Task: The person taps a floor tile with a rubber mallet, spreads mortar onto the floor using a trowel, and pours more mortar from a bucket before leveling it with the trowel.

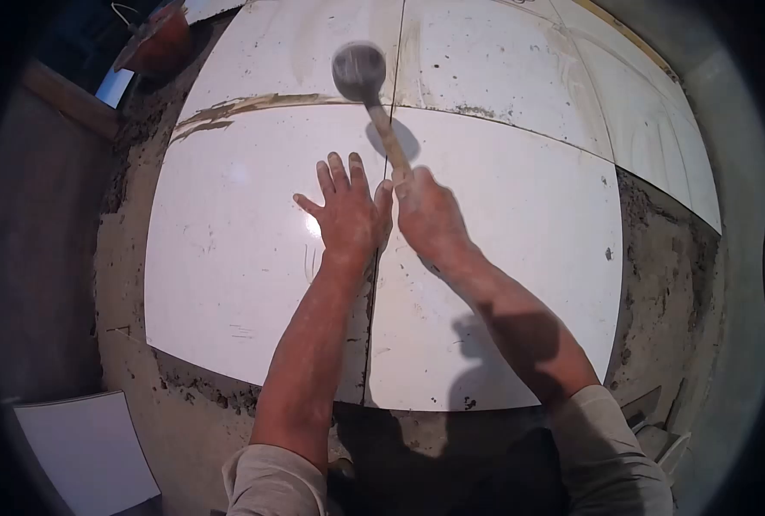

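Observation:
My right hand (431, 215) grips the wooden handle of a rubber mallet (359, 70). The mallet's dark round head is raised, slightly blurred, and throws a shadow near the seam between tiles. Palm down with fingers spread, my left hand (348, 215) rests on a large white floor tile (228, 249), close to its right edge. Beside it, across a narrow joint, lies another white tile (520, 284) under my right forearm. Smears of mortar mark the far edge of the left tile.
More white tiles (503, 69) extend toward the back. Rough mortar (666, 258) borders the tiles at right. An orange bucket (154, 43) stands at the far left, and a loose white tile piece (90, 451) lies at lower left. Walls rise on both sides.

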